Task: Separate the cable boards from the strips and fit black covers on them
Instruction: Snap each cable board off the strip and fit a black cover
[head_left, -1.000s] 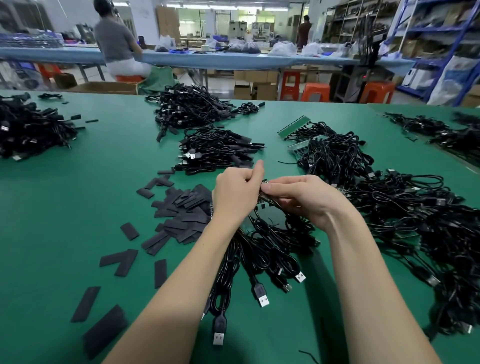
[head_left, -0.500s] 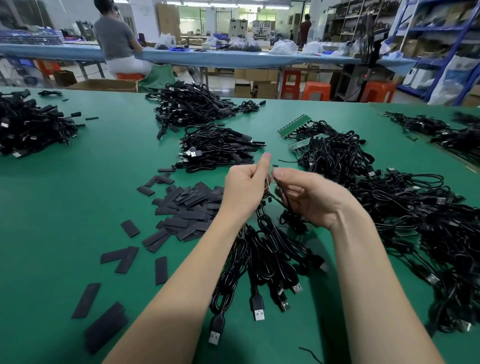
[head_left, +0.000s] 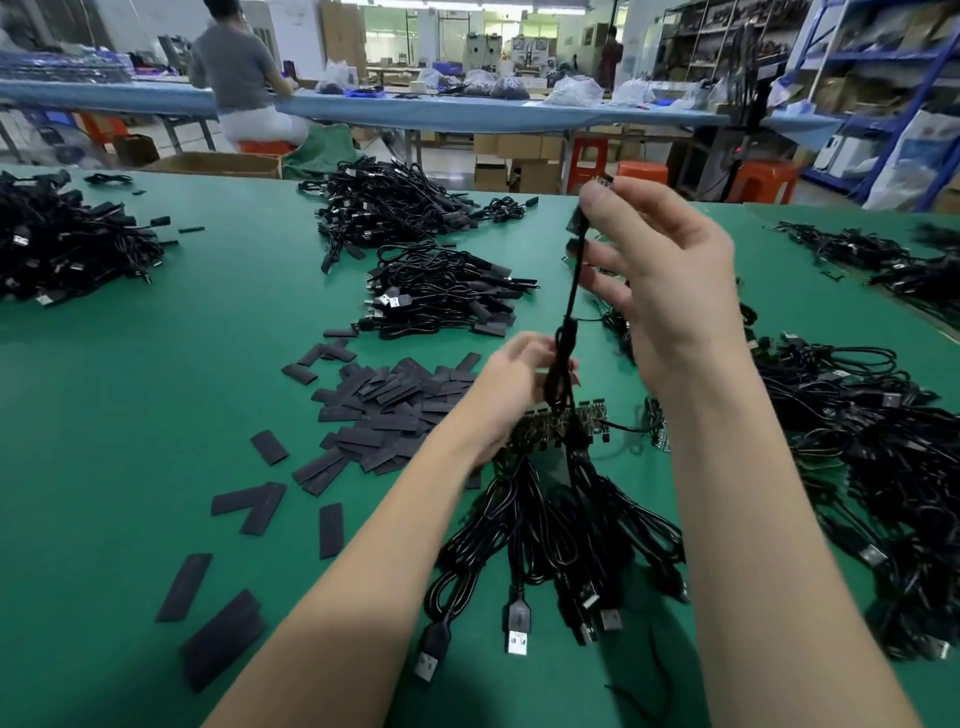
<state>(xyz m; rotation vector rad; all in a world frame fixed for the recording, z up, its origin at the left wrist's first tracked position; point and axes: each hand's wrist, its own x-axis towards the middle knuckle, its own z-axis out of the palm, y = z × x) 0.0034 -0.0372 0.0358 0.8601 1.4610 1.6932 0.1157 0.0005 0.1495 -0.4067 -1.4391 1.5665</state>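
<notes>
My right hand (head_left: 670, 291) is raised above the green table (head_left: 130, 415) and pinches a small cable board (head_left: 597, 182) between thumb and forefinger, its black cable (head_left: 571, 291) hanging straight down. My left hand (head_left: 511, 387) is lower and grips the strip of boards (head_left: 563, 423), whose bundled cables with USB plugs (head_left: 517, 626) fan out toward me. A heap of flat black covers (head_left: 395, 402) lies just left of my left hand.
Piles of black cables lie at the far middle (head_left: 395, 208), behind the covers (head_left: 447, 291), at the left (head_left: 62, 239) and along the right (head_left: 883, 441). Loose covers (head_left: 249, 506) are scattered at the near left. A person (head_left: 239, 67) sits at a far table.
My right hand has risen well above my left hand, drawing one board and its cable up and away from the strip. The left hand stayed low on the strip.
</notes>
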